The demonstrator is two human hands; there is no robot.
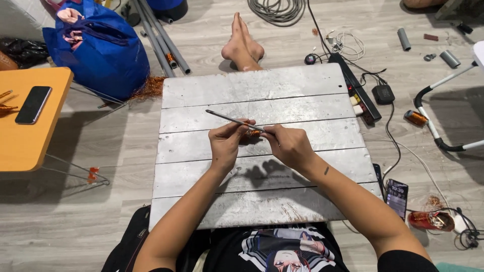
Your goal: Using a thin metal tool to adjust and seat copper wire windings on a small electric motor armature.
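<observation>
Rod (228, 118) with a small copper coil (253, 133), probably, sits pinched between both hands above the bench (262, 201). Left hand (225, 143) and right hand (291, 147) fingers are clamped on it. Winding seems underway; steadiness matters.

— Any screens? 
— Two. Dark phone (33, 104) lying flat on the orange desk (25, 146) at far left, screen black, long rectangle, slightly tilted. 
— And the other? 
— Second phone (397, 197) on the floor, just beside the grey board's (262, 201) right lower corner, screen lit, bluish-dark with pale digits at the top. 
— Packages? 
— Big blue bag (101, 50) on the floor at upper left, bulging, open at the top, pink cloth (69, 16) poking out. Black plastic bag (22, 50) just left of it, crumpled. 
— Labels or signs? 
— None legible.
</observation>
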